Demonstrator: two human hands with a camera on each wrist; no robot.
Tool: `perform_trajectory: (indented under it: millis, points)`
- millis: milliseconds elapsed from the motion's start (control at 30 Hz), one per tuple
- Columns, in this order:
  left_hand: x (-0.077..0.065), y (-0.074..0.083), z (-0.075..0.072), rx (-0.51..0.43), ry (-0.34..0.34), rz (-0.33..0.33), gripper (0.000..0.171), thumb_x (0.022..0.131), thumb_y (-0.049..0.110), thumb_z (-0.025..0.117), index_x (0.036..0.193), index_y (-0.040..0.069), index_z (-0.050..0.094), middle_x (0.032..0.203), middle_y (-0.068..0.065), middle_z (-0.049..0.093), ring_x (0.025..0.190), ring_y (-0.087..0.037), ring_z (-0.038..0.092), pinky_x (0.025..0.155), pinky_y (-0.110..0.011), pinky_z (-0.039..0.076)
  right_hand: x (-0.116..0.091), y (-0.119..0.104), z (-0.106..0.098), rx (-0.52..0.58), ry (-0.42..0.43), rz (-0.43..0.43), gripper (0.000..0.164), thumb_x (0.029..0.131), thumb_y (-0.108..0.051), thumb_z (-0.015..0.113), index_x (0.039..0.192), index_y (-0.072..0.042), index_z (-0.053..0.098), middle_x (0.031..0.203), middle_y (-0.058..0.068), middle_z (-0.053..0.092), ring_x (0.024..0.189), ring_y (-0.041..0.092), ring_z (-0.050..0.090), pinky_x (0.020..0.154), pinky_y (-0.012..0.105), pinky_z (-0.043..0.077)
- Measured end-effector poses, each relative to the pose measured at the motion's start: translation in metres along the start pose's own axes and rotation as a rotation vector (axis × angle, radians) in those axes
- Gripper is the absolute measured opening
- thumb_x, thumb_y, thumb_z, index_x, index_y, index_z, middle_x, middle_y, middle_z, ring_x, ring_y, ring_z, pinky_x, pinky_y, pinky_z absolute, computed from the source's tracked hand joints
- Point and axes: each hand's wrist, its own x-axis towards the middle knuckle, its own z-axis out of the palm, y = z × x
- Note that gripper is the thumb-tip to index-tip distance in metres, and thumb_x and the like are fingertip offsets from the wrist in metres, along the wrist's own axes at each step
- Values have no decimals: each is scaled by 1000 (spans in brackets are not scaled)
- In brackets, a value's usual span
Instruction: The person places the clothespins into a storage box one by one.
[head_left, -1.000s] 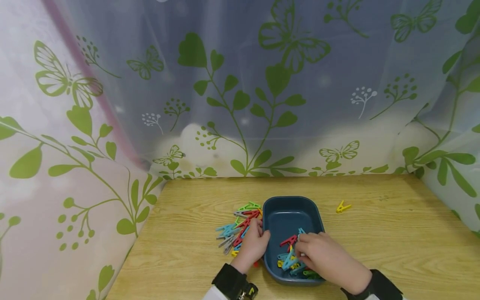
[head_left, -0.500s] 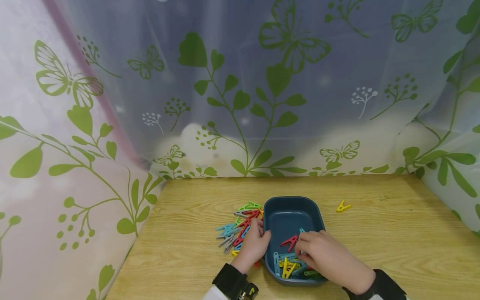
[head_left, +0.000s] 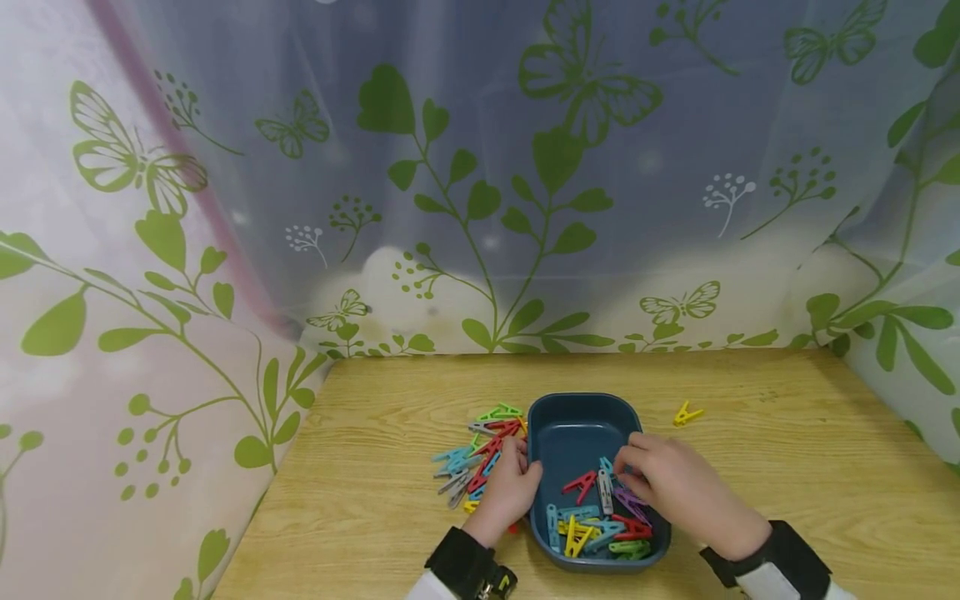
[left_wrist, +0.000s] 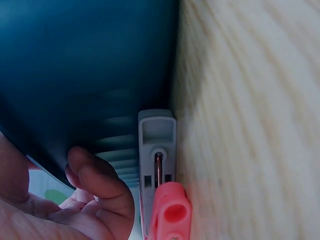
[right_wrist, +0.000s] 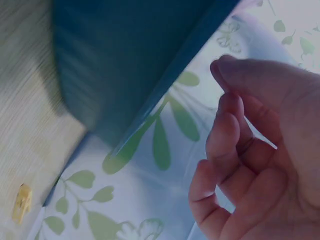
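Note:
A dark blue plastic basin (head_left: 570, 446) stands on the table, with several clothespins in its near half. Among them are a grey clothespin (head_left: 604, 492), a purple clothespin (head_left: 632, 505) and a yellow clothespin (head_left: 573, 537). My left hand (head_left: 510, 487) grips the basin's left rim, thumb on the inner side and fingers outside. Over the right rim hovers my right hand (head_left: 678, 487), its loosely bent fingers holding nothing in the right wrist view. Close to the left hand, a grey clothespin (left_wrist: 157, 130) lies against the basin's outer wall beside a red clothespin (left_wrist: 172, 212).
A loose pile of mixed clothespins (head_left: 457, 467) lies left of the basin, partly behind the left hand. One yellow clothespin (head_left: 686, 413) sits alone at the back right. A patterned curtain (head_left: 480, 183) borders the wooden table (head_left: 810, 467).
My right hand has moved right and slightly back, uncovering the grey, purple and red clothespins. A light blue clothespin near the front shifted earlier, exposing the yellow one. The left hand stays put.

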Motion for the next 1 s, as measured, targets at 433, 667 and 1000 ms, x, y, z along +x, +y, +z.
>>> perform_trajectory:
  millis: [433,667,1000]
  points:
    - [3,-3,0,-2,-1,-15,23,103,13,57,121,5,47,83,-4,42,65,-15,43,58,-26,35,-1,55,-3,-130,19,232,12,84,-9,83,89,-10,72,78,-2,57,66,10,54,57,30,46]
    - [3,-3,1,3,-3,-25,23,103,14,57,122,5,47,83,-4,43,65,-16,44,58,-26,36,-4,99,2,-174,-25,342,22,83,-6,83,99,2,72,86,12,64,70,24,65,61,41,56]
    - [1,-1,0,-1,0,-7,24,102,13,58,121,3,47,82,-4,42,65,-16,43,57,-26,34,-9,137,10,-169,-138,466,30,87,-3,78,113,7,68,96,23,61,73,27,63,60,43,55]
